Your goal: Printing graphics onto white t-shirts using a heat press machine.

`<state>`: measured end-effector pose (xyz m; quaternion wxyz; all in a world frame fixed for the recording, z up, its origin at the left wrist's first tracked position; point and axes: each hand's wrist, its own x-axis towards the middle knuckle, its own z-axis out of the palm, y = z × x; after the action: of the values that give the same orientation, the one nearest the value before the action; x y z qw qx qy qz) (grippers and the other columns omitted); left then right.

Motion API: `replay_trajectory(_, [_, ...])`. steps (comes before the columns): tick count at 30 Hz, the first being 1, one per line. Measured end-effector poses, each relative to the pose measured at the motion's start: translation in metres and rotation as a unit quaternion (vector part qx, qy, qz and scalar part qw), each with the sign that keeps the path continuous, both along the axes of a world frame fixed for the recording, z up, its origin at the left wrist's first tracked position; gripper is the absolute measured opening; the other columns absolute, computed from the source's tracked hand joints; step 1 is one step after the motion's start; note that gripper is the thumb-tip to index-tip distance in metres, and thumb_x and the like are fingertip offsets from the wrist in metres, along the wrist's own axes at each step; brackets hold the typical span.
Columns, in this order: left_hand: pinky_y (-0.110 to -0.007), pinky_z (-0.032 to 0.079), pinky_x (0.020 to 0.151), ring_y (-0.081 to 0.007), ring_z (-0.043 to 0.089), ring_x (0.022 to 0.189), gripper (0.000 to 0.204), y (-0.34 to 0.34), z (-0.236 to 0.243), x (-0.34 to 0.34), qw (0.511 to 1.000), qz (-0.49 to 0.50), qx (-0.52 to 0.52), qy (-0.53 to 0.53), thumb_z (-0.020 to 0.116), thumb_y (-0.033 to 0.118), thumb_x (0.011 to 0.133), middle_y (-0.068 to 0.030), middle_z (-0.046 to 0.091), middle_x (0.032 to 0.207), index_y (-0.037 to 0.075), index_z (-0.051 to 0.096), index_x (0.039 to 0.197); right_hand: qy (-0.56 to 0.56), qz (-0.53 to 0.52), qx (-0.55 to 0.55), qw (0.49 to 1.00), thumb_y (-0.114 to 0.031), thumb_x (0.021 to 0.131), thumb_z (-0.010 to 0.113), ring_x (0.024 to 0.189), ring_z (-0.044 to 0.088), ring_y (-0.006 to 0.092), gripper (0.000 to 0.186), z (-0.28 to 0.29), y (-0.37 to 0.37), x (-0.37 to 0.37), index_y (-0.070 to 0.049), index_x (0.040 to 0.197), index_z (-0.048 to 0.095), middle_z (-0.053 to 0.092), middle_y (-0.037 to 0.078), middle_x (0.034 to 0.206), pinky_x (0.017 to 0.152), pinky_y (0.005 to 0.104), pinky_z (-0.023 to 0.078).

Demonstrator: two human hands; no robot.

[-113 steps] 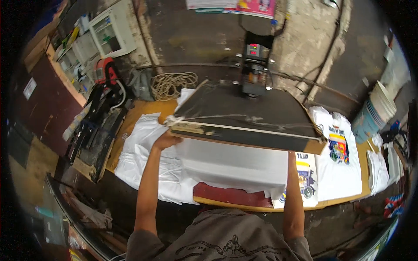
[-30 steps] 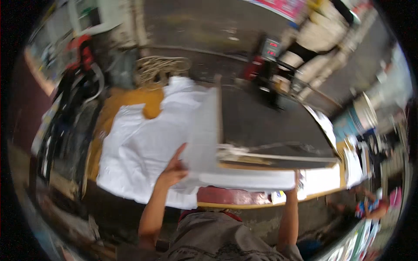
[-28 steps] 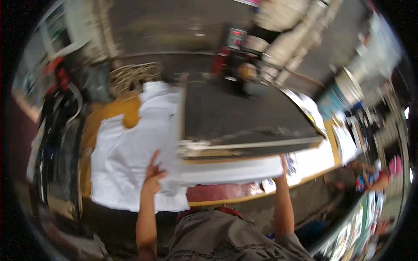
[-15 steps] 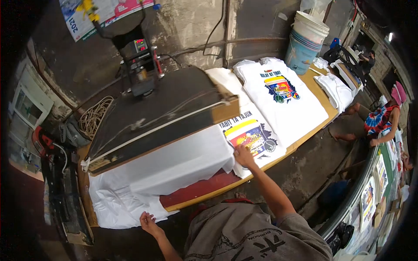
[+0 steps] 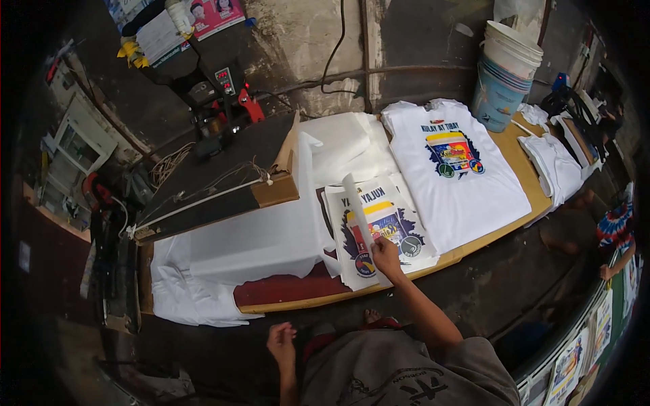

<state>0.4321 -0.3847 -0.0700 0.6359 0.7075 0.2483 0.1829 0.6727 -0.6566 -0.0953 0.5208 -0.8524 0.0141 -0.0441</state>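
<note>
1. Printed sheet (image 5: 389, 220): curled up along one edge, on stack (image 5: 347, 260) between heat press (image 5: 217, 169) and white shirt (image 5: 460, 193).
2. Left hand (image 5: 281, 342): near table (image 5: 530, 181), fingers half-curled, nothing visibly held.
3. Right hand (image 5: 386, 258): fingers closed on sheet.

Right hand (image 5: 386, 256) pinches the curled sheet (image 5: 359, 211), but most fingertips are hidden, exact grip unclear; the flap also blocks a strip of the printed stack (image 5: 410, 227). Left hand (image 5: 282, 340) has its palm out of sight and fingers not clearly separable; forearm cut by lower edge, same for the wearer's shirt (image 5: 406, 372). Black press slab (image 5: 217, 169) covers whatever lies directly under it, plus part of the rope coil (image 5: 169, 168). Red readout (image 5: 224, 80) too small to make out. Wall poster (image 5: 213, 19) cropped at top. Co-worker's tie-dye top (image 5: 615, 222) dim, lost into the dark right rim. Prints at lower right (image 5: 565, 369) cut off. Cabinet (image 5: 84, 139) contents too small to tell.
</note>
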Motion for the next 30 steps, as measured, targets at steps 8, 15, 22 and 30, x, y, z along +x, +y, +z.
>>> replay_trajectory(8, [-0.042,0.038,0.1,-0.0223,0.044,0.122,0.065,-0.087,-0.024,0.088,0.932,-0.234,-0.252,0.11,0.058,0.028,0.092,-0.0121,0.035,0.143,0.016,0.021,0.144,0.118,-0.048,0.445,0.886,-0.013,0.093,0.051,0.074,0.057,0.0097,0.011,0.143,-0.074,-0.091,-0.005,0.101,0.056,0.062,0.004,0.087,0.068,0.0257,0.048])
replay_trajectory(15, [-0.043,0.041,0.097,-0.0216,0.045,0.122,0.073,-0.079,0.031,0.078,0.757,-0.327,-0.56,0.081,0.06,0.016,0.089,-0.0085,0.048,0.128,0.023,0.015,0.146,-0.022,-0.229,0.373,0.899,-0.002,0.087,0.054,0.066,0.058,0.0084,0.029,0.189,-0.099,-0.194,0.002,0.116,0.053,0.062,0.003,0.079,0.062,0.0233,0.049])
replay_trajectory(22, [-0.032,0.048,0.089,-0.0162,0.057,0.103,0.042,0.01,0.081,0.01,0.815,-0.349,-0.451,0.099,0.062,0.0,0.085,-0.0087,0.053,0.119,0.0,0.048,0.125,-0.015,-0.165,0.217,0.962,-0.001,0.081,0.064,0.074,0.056,0.0103,0.023,0.202,-0.067,-0.258,0.006,0.103,0.064,0.065,0.008,0.088,0.068,0.0223,0.044])
replay_trajectory(30, [-0.031,0.05,0.085,-0.0164,0.059,0.098,0.043,0.133,0.159,-0.037,0.899,-0.281,-0.334,0.035,0.063,-0.001,0.083,-0.0084,0.059,0.111,0.0,0.05,0.124,0.009,-0.052,0.064,0.997,-0.001,0.076,0.067,0.073,0.055,0.0099,0.024,0.239,0.028,-0.226,0.004,0.099,0.066,0.063,0.005,0.087,0.064,0.0193,0.042])
